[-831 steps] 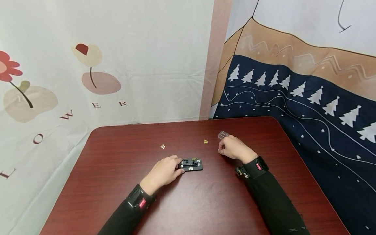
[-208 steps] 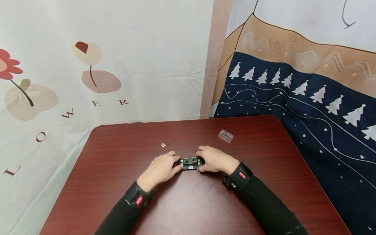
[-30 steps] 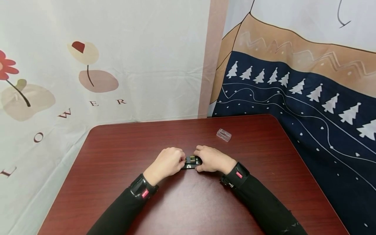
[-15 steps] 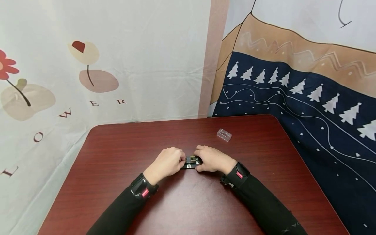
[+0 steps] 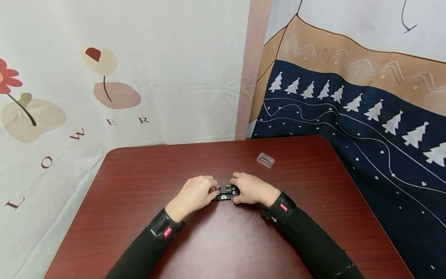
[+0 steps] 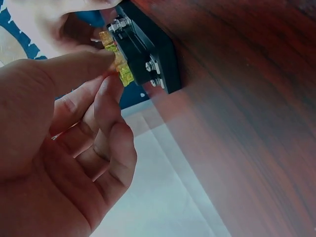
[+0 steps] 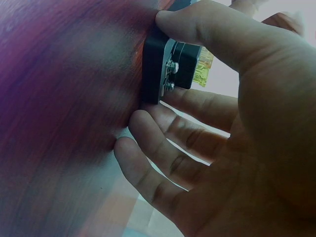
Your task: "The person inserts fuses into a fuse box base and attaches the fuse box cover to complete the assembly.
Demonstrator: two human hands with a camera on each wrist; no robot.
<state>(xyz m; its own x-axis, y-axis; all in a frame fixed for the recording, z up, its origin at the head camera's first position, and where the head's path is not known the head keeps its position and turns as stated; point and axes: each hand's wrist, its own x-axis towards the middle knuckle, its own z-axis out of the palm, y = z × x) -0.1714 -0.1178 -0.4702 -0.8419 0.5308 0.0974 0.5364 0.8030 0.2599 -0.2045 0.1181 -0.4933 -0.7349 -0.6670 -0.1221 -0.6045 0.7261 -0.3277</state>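
A small black fuse block [image 5: 224,197] with metal terminal screws lies on the table between both hands. Yellow and amber blade fuses [image 6: 126,77] stand in a row on its upper face. My left hand [image 5: 195,195] is at the block's left end; in the left wrist view its thumb and index finger pinch an amber blade fuse at the row, mostly covered by the fingertips. From the right end my right hand [image 5: 256,189] grips the block, thumb on the near edge and fingers along the far side. The fingers hide both ends of the block.
A clear plastic cover [image 5: 266,160] lies farther back, right of the hands. The reddish-brown table [image 5: 223,240] ends at the back against a pale printed curtain [image 5: 181,77] and a dark blue one with white trees [image 5: 313,116].
The loose fuses seen on the table earlier are gone from there. My left hand has shifted slightly left since half a second ago, uncovering more of the block. My right hand stays put.
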